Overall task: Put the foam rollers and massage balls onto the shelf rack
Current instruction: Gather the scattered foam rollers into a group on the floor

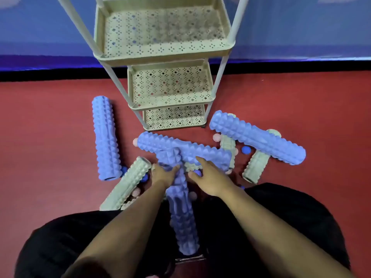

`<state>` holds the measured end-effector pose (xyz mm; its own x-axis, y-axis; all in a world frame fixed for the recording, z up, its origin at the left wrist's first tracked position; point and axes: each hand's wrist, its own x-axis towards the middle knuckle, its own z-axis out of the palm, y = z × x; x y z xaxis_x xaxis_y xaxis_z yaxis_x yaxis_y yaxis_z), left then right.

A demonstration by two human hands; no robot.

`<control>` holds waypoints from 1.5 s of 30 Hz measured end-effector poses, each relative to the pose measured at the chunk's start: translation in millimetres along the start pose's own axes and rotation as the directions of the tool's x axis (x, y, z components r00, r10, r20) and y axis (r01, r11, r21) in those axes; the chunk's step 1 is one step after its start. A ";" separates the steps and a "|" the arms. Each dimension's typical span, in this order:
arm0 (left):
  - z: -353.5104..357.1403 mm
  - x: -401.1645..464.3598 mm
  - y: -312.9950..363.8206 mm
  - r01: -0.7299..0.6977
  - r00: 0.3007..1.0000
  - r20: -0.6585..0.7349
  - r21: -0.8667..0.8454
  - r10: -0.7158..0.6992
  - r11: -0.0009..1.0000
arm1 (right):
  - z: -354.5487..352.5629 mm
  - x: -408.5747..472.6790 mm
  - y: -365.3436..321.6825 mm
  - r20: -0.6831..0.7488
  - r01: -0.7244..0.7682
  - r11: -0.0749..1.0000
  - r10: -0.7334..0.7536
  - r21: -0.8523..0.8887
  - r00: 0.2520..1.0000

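A person crouched on a red floor [50, 127] before a cream three-tier perforated plastic shelf rack [163, 54] at the top centre of the frame, its trays bare. The left hand [164, 174] curled around the far end of a long blue ridged foam roller [181, 213] at centre frame; its long axis ran from the lap up toward the rack. The right hand [210, 180], fingers spread and loosely bent, reached beside it over a small blue spiky massage ball [197, 173]; whether it held the ball could not be told. Other blue foam rollers [105, 137] and pale green foam rollers [128, 183] lay scattered at left and right. No writing was readable.
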<state>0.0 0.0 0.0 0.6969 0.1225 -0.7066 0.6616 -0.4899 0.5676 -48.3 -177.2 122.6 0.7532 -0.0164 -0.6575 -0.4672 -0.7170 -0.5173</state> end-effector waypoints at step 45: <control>-144.1 -364.8 208.4 -0.648 0.568 -0.242 -0.721 0.786 0.246 | -151.2 -274.4 -78.7 -0.558 0.570 0.819 -0.503 -0.063 0.661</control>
<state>-76.5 -22.3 437.0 0.9834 -0.1067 0.1471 -0.0890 0.4226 0.9019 -148.2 -221.6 426.6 0.9906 -0.0393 0.1312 0.0758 -0.6404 -0.7643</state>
